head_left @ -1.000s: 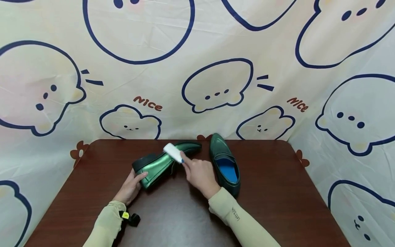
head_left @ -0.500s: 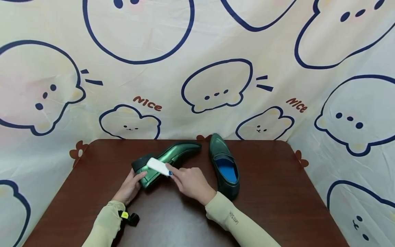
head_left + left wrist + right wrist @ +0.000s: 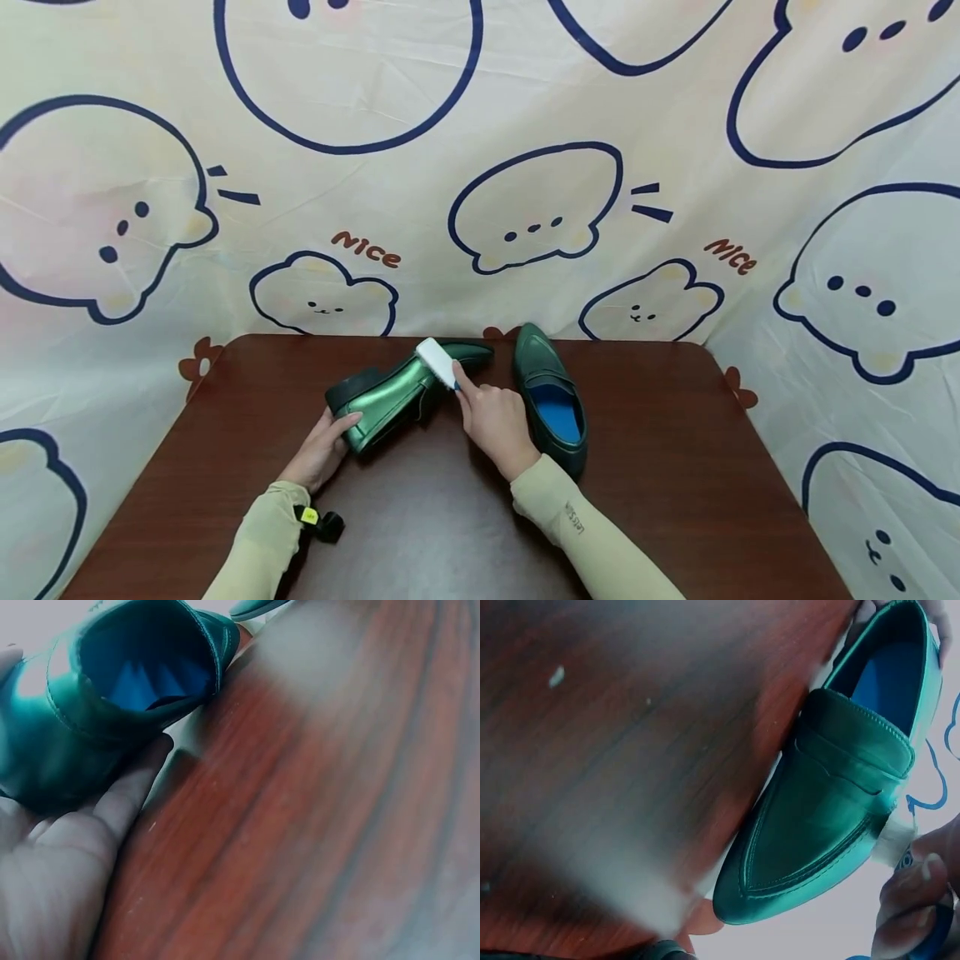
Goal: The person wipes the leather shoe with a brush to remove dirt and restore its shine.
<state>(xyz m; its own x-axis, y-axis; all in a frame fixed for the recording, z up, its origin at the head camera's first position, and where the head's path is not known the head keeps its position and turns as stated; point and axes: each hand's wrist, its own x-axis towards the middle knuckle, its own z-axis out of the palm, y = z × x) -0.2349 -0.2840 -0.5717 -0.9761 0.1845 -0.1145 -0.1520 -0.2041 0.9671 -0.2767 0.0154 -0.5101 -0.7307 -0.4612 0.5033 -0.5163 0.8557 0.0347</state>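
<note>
A shiny green loafer [image 3: 390,404] lies tilted on its side near the table's back edge, its dark heel block turned to the upper left and its toe pointing right. My left hand [image 3: 315,454] grips it round the heel end, thumb on the upper side. In the left wrist view, the loafer's opening shows a blue lining [image 3: 142,686]. My right hand [image 3: 498,425] holds a white brush [image 3: 437,362] with a bit of blue on its handle, index finger stretched along it. The brush head lies against the loafer's side toward the toe; its bristles are mostly hidden in the head view.
A matching green loafer [image 3: 538,358] stands upright just right of my right hand, toe toward the back. The brown table [image 3: 675,467] meets a cartoon-printed cloth [image 3: 420,200] at the back. A black strap with a small device [image 3: 326,527] is on my left wrist.
Half a second ago the brush had slid left toward the loafer's heel; now it is back toward the toe. My left hand and the loafer stay nearly in place.
</note>
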